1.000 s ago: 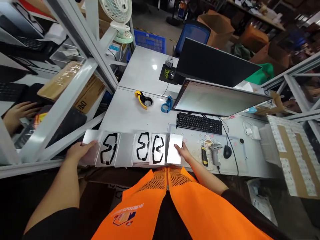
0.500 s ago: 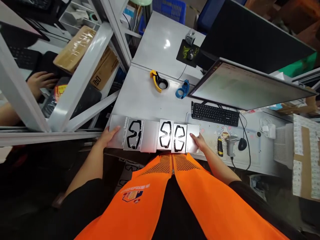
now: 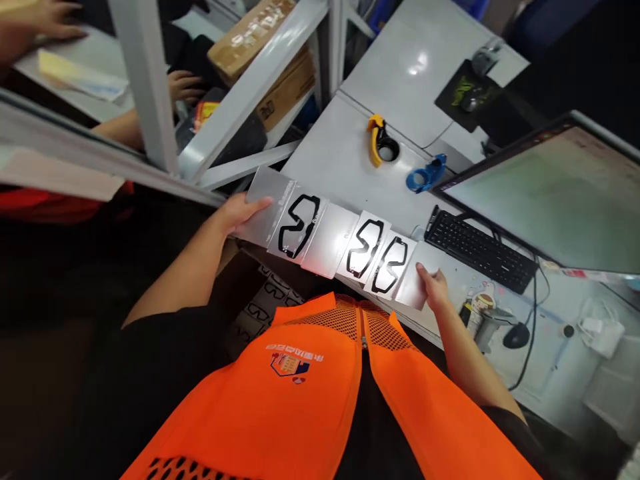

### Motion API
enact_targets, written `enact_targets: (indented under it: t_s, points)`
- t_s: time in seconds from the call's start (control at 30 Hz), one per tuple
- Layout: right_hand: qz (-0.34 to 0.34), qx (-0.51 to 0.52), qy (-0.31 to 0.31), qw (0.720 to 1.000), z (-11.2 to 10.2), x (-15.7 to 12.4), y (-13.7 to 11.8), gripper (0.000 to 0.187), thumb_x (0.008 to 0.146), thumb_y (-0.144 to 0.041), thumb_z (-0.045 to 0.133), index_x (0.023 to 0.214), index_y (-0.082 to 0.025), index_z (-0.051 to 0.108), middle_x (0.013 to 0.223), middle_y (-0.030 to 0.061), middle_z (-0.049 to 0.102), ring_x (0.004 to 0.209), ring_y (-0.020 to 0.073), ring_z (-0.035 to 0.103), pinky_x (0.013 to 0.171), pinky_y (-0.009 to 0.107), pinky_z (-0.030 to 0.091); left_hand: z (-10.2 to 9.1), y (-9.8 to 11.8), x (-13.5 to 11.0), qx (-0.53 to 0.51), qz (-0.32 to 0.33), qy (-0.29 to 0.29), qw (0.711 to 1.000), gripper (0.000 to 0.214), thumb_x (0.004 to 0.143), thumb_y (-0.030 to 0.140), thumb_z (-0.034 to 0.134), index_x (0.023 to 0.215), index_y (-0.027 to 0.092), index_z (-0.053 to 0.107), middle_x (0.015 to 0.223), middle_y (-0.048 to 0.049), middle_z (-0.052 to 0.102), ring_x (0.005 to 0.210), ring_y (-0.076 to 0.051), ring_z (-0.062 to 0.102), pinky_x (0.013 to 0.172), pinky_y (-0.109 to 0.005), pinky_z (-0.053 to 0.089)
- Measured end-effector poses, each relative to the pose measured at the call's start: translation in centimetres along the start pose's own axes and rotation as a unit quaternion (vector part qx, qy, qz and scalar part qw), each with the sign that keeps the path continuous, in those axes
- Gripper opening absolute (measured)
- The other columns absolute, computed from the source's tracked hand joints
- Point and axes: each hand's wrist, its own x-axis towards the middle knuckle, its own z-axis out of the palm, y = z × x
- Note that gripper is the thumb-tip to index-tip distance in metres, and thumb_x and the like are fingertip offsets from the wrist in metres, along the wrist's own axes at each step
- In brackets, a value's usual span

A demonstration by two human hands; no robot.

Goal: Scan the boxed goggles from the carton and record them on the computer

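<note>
Several flat silver-white boxes stand side by side in one row along the desk's front edge. Some faces, such as that of the box near the middle (image 3: 366, 245), carry a black racetrack-like outline; others are plain with small print. My left hand (image 3: 244, 211) grips the left end box (image 3: 267, 193), thumb on its upper face and fingers hidden behind. At the other end, my right hand (image 3: 434, 287) closes on the right end box (image 3: 414, 275), its thumb on top. The row is held between both hands. Whether it rests on the desk I cannot tell.
Yellow (image 3: 376, 141) and blue (image 3: 427, 173) tape dispensers stand on the desk (image 3: 345, 147), left of a keyboard (image 3: 480, 250) and monitor (image 3: 560, 193). A scanner (image 3: 493, 327) lies right of my hand. Similar outlined boxes (image 3: 257, 310) sit below. A co-worker's hand (image 3: 184, 87) shows beyond the metal frame (image 3: 255, 87).
The view has turned, so the desk looks rotated and the row now slants down to the right. Both hands keep hold of its ends. Another hand of the co-worker has come into view upper left.
</note>
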Motion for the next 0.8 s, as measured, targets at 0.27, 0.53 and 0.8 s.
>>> enact_targets:
  t_s: [0.27, 0.53, 0.8]
  points:
    - [-0.147, -0.06, -0.052, 0.986, -6.1, 3.3, -3.1, 0.082, 0.069, -0.075, 0.096, 0.123, -0.018, 0.072, 0.121, 0.0104, 0.079, 0.117, 0.03, 0.076, 0.116, 0.053, 0.059, 0.1, 0.7, -13.8, -0.087, -0.001, 0.039, 0.995, 0.078, 0.1, 0.053, 0.081, 0.15, -0.005, 0.064, 0.143, -0.0223, 0.075, 0.132, -0.037, 0.073, 0.109, -0.048, 0.055]
    - [-0.215, -0.128, -0.245, 0.937, -2.1, 1.7, -5.8, 0.081, 0.069, -0.068, 0.1, 0.127, -0.018, 0.075, 0.126, 0.0138, 0.08, 0.114, 0.0312, 0.078, 0.105, 0.053, 0.067, 4.2, -12.0, -34.0, -0.244, -0.113, 0.198, 0.942, 0.072, 0.094, 0.051, 0.092, 0.139, -0.001, 0.071, 0.136, -0.0219, 0.079, 0.123, -0.033, 0.078, 0.108, -0.046, 0.058]
    - [-0.196, -0.271, -0.393, 0.856, 10.6, -6.3, -1.6, 0.081, 0.069, -0.071, 0.098, 0.125, -0.018, 0.074, 0.124, 0.0166, 0.082, 0.111, 0.0348, 0.079, 0.096, 0.05, 0.068, 8.4, -27.5, -53.0, -0.322, -0.273, 0.351, 0.836, 0.082, 0.08, 0.068, 0.099, 0.127, 0.005, 0.077, 0.123, -0.0202, 0.082, 0.113, -0.034, 0.078, 0.109, -0.055, 0.06]
